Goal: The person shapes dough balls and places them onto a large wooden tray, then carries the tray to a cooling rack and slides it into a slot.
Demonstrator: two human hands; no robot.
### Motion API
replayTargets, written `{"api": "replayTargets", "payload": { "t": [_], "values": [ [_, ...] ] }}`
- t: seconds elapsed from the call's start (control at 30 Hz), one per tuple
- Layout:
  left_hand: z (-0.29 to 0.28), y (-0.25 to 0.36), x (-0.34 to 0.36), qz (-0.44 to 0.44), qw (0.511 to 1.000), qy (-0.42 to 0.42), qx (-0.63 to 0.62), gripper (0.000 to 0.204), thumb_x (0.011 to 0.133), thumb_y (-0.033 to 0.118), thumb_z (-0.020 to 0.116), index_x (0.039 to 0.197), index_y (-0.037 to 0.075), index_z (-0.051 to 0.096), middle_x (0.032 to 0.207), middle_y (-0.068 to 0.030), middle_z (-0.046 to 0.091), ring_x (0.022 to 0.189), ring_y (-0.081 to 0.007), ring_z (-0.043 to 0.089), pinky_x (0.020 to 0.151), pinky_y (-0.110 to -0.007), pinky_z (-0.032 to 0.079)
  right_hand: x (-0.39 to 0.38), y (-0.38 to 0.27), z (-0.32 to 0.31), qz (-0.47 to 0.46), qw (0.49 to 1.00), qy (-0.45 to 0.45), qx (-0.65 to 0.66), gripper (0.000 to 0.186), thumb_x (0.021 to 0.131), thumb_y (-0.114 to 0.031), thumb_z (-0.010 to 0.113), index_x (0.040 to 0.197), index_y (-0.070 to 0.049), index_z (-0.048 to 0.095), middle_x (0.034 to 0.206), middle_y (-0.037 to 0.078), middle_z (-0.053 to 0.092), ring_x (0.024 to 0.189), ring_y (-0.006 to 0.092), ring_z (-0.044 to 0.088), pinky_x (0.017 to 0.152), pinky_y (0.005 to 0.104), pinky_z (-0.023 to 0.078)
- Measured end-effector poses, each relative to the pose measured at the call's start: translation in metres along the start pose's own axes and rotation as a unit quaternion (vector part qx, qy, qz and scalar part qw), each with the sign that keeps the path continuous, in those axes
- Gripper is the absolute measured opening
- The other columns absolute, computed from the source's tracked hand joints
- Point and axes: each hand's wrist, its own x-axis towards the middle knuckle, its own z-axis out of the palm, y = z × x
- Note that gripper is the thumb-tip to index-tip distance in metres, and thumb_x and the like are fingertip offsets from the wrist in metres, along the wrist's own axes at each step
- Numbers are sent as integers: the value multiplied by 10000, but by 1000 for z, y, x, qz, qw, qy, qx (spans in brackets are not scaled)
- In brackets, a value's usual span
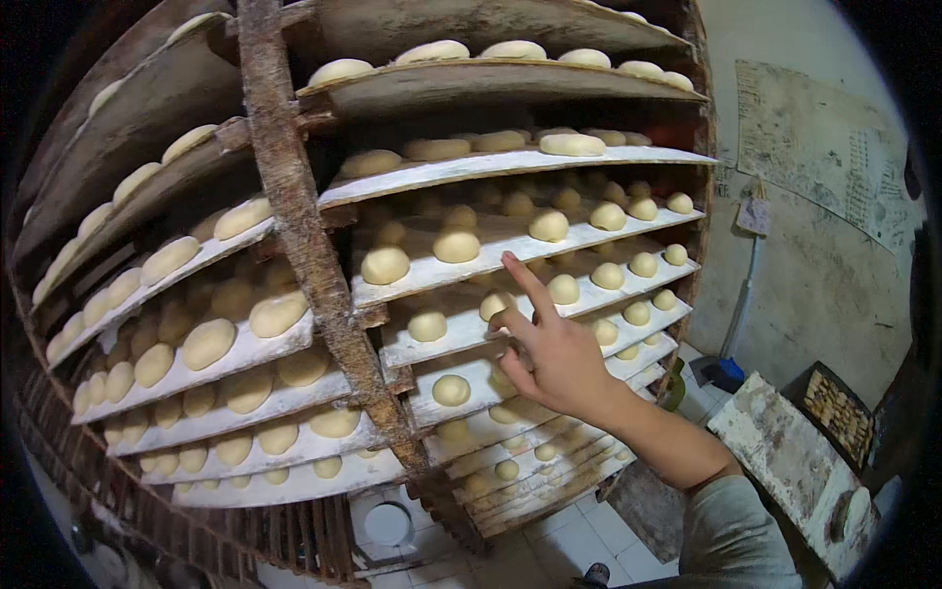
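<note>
My right hand (561,358) reaches in from the lower right, its fingers apart with nothing held. The index finger stretches up toward the floured edge of a shelf board (422,280); whether it touches the board I cannot tell. Behind that fingertip, on the same board, sit round pale dough balls, among them one dough ball (456,246) just left of it and another dough ball (548,225) to its right. Partly hidden behind my fingers, a dough ball (497,306) rests on the board below. My left hand is out of view.
A wooden post (304,216) divides the tall rack; its left boards hold flattened dough pieces (209,345). At right stand a flour-stained table (785,461), a dark tray (834,417) of small pieces and a blue broom (726,373). A white round lid-like thing (389,524) lies below.
</note>
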Motion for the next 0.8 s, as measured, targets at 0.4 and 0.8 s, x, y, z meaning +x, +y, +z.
{"api": "replayTargets", "payload": {
  "t": [0.4,0.8],
  "values": [
    [47,-12,-4,129,988,-70,42,308,974,167,581,1252,65,667,1204,-115,684,1022,-248,686,830,-391,600,-5,23,-22,28,997,-15,69,339,764,28,621,1086,-69,585,1617,198,305,985,333,704,686,376,574],
    [-4,-165,-1,52,981,97,160,269,922,217,659,1172,127,701,1055,-78,737,925,-227,690,789,-382,569,-161,-35,116,82,934,-243,249,383,771,-65,682,1136,-73,571,1644,234,176,811,384,707,624,464,577]
  ]
}}
